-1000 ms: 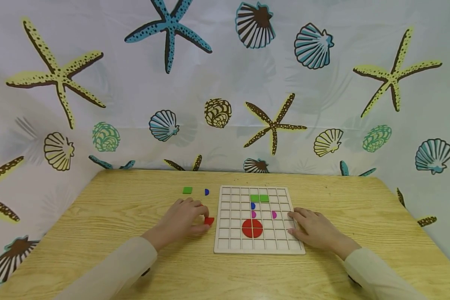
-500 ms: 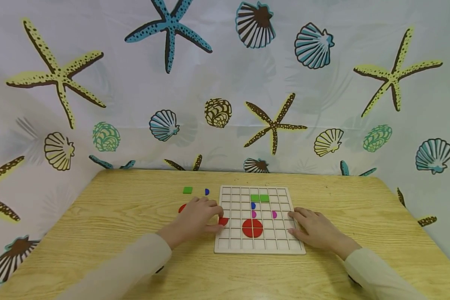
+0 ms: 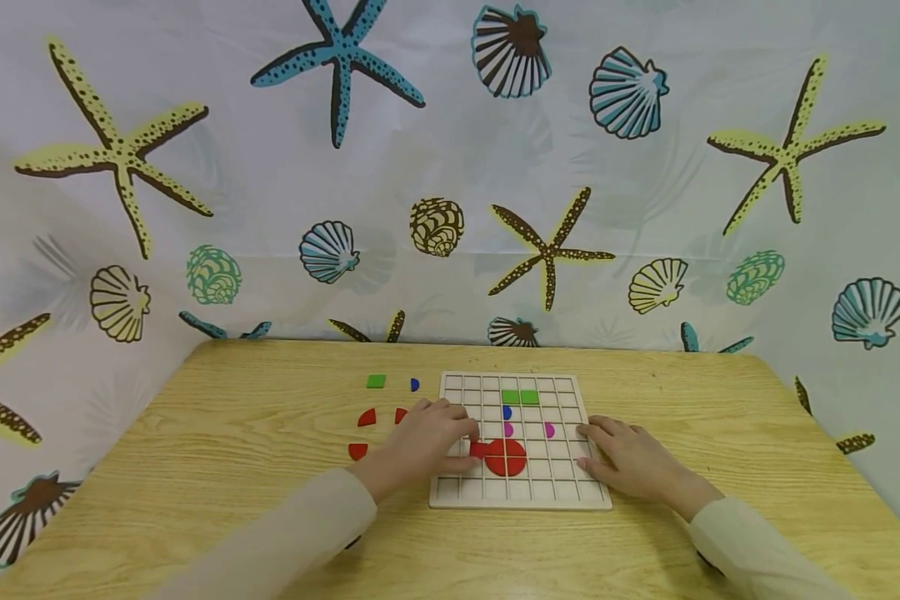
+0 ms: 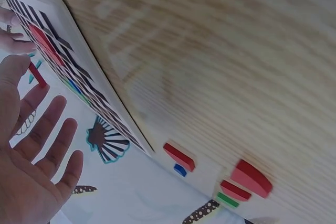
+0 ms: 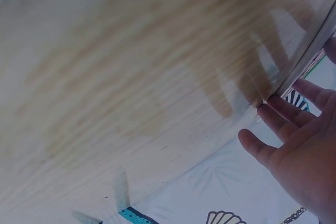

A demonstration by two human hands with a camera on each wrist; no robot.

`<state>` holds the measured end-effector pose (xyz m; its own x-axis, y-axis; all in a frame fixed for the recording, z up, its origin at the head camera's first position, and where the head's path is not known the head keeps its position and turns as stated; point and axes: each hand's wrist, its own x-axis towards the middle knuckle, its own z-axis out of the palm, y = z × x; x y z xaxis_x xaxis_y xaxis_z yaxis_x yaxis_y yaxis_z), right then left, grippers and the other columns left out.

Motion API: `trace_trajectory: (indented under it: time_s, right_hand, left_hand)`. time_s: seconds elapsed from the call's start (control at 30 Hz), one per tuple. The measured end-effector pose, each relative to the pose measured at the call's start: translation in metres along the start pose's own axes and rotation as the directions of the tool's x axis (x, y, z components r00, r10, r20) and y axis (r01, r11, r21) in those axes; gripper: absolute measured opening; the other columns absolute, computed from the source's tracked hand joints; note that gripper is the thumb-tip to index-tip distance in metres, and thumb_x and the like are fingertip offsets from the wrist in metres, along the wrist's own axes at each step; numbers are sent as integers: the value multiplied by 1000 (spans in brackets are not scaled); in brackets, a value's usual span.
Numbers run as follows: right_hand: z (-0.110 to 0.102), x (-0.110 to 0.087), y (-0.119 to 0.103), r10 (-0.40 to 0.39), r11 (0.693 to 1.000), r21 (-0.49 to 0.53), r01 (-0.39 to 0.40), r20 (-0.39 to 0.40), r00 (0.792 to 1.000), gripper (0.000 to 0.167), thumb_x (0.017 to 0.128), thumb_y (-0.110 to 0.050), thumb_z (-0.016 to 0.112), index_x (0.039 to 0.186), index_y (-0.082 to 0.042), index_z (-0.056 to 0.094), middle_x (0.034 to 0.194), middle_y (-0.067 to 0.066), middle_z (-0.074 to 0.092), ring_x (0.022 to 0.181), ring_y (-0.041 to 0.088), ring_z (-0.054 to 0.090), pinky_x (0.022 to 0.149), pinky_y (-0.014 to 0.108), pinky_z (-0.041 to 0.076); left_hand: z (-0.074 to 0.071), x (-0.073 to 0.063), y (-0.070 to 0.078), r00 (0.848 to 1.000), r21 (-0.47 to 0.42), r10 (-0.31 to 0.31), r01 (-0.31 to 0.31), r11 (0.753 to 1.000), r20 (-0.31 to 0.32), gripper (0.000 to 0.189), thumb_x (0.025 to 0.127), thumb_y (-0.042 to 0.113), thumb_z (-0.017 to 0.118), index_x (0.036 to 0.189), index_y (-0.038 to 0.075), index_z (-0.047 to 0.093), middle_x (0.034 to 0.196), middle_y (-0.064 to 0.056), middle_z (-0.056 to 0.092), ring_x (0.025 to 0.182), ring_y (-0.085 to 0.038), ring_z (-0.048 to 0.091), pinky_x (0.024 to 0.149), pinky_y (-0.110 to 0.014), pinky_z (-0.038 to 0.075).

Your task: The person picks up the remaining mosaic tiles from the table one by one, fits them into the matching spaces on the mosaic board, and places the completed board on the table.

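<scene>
A white gridded board (image 3: 457,492) lies on the table. Over its left part my left hand (image 3: 427,442) pinches a red quarter-circle piece (image 3: 479,450) between thumb and index finger, just left of the red disc (image 3: 506,457) made of quarter pieces. In the left wrist view that red piece (image 4: 37,74) stands edge-on at the fingertips, other fingers spread. My right hand (image 3: 633,458) rests against the board's right edge, fingers fairly straight; the right wrist view shows its fingertips touching that rim. Also on the grid are green squares (image 3: 520,397), a blue half-circle (image 3: 507,412) and magenta half-circles (image 3: 550,430).
Left of the board lie loose red quarter pieces (image 3: 367,417), a green square (image 3: 376,381) and a small blue half-circle (image 3: 415,385). A shell-and-starfish curtain (image 3: 450,167) hangs behind the wooden table (image 3: 540,550) and along both sides.
My left hand has carried the red quarter piece rightward from the table onto the board beside the red disc. Red pieces it covered now show on the table. My right hand stays put.
</scene>
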<state>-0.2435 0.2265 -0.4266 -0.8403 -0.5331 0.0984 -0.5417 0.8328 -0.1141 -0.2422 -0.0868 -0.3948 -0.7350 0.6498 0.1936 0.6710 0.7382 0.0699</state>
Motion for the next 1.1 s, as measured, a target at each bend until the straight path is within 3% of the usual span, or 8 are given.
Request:
trace_trajectory:
  time_s: [0.4, 0.83, 1.1]
  right_hand:
    - [1, 0, 0, 1, 1000, 8, -1, -2, 1000, 50, 91, -38, 51, 131, -8, 48, 131, 16, 48, 121, 33, 47, 95, 54, 37]
    - [1, 0, 0, 21, 1000, 11, -22, 4, 1000, 51, 91, -39, 51, 131, -8, 48, 132, 16, 48, 121, 33, 47, 95, 54, 37]
    - [1, 1, 0, 16, 1000, -8, -16, -3, 1000, 50, 91, -39, 51, 131, -8, 49, 132, 17, 48, 120, 33, 48, 93, 54, 38]
  left_hand:
    - [11, 18, 25, 999, 58, 41, -41, 997, 4, 31, 82, 48, 61, 101, 23, 64, 98, 6, 62, 92, -15, 55, 87, -36, 43]
    - [20, 40, 51, 998, 74, 60, -59, 995, -2, 26, 82, 50, 60, 92, 26, 64, 90, 10, 60, 83, -10, 48, 75, -27, 39]
    - [27, 53, 63, 998, 100, 60, -57, 993, -27, 25, 81, 50, 61, 89, 27, 65, 93, 9, 62, 85, -12, 52, 75, -29, 42]
